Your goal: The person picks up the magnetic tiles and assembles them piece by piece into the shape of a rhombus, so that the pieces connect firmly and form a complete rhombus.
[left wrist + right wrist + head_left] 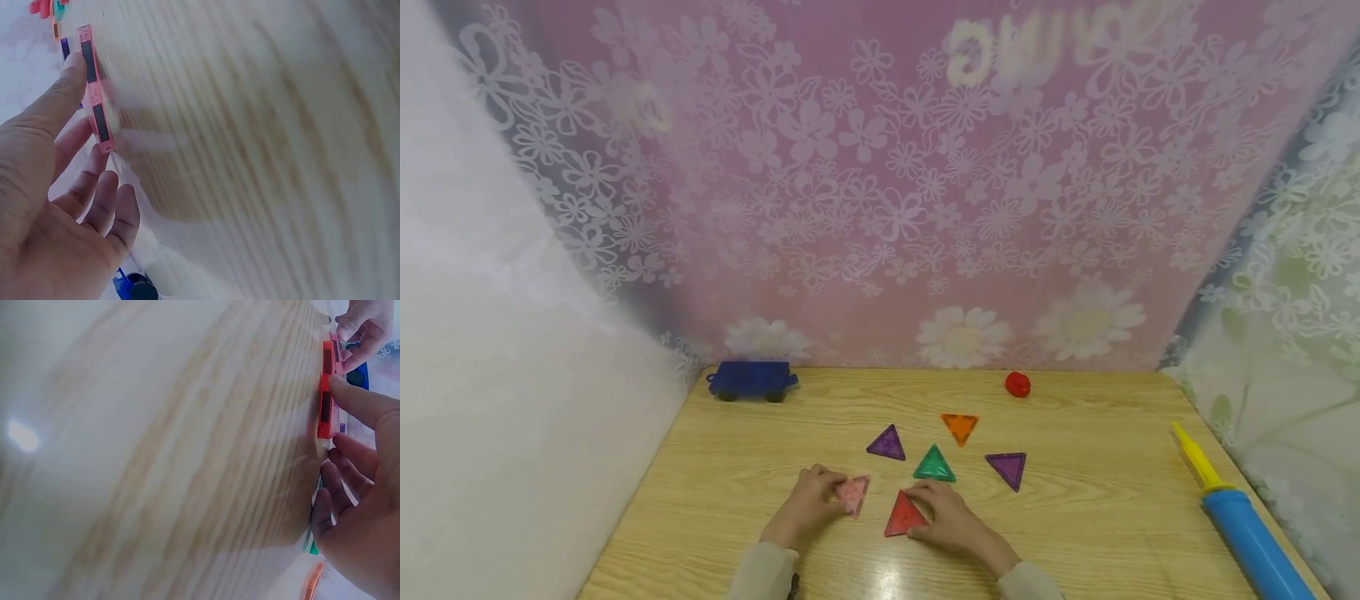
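My left hand [808, 504] pinches a pink triangular magnetic tile [854, 495] by its left side, thumb and index finger at its edge. In the left wrist view the pink tile [95, 87] shows dark magnet strips along its edge. To the right, my right hand [953, 518] grips a red triangular magnetic tile [902, 518] between thumb and fingers. Just beyond that hand lies a green triangular tile [934, 465]. Purple tiles rest to its left [887, 444] and right [1008, 469], and an orange tile [961, 427] lies farther back.
At the back left of the wooden table [700, 483] stands a blue toy wagon [750, 379]. A small red object [1018, 384] sits at the back right. Along the right edge lies a blue pump with a yellow nozzle [1255, 537]. A flowered curtain [880, 208] hangs behind.
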The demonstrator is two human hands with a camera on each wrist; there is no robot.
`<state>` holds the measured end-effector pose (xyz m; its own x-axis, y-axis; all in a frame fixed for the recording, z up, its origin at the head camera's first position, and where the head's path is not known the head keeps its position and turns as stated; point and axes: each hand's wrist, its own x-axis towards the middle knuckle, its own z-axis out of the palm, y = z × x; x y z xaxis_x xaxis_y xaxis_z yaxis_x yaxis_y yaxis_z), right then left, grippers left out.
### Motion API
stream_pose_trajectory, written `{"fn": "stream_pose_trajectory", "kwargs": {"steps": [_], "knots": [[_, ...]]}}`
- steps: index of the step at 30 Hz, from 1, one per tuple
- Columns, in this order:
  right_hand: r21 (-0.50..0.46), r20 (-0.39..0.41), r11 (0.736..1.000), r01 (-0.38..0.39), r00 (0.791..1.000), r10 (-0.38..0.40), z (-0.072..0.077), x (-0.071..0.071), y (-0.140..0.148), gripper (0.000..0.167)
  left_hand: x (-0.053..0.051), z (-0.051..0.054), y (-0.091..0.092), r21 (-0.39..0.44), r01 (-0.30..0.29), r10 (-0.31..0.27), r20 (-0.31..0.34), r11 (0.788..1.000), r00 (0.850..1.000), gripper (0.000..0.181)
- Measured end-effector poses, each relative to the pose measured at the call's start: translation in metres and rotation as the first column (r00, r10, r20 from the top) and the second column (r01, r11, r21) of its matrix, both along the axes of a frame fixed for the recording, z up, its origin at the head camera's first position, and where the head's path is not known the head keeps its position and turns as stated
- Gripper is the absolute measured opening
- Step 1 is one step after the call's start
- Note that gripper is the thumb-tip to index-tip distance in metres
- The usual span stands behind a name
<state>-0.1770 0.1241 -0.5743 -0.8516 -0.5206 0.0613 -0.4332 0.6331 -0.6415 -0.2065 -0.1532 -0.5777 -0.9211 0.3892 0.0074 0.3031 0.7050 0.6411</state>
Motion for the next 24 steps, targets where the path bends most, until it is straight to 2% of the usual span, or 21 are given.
{"fn": "stream_pose_trajectory", "kwargs": {"steps": [14,24], "knots": [[0.019,-0.012,0.999,0.029,1.0,-0.028,-0.003,-0.002,-0.002,0.053,0.014,0.006,0.021,-0.023,0.012,-0.012,-0.007,1.0,1.0,0.05],[0.012,-0.022,0.999,0.03,0.999,-0.03,-0.006,-0.003,-0.003,0.047,0.018,0.006,0.035,-0.024,0.018,-0.018,-0.003,1.0,1.0,0.048]]}}
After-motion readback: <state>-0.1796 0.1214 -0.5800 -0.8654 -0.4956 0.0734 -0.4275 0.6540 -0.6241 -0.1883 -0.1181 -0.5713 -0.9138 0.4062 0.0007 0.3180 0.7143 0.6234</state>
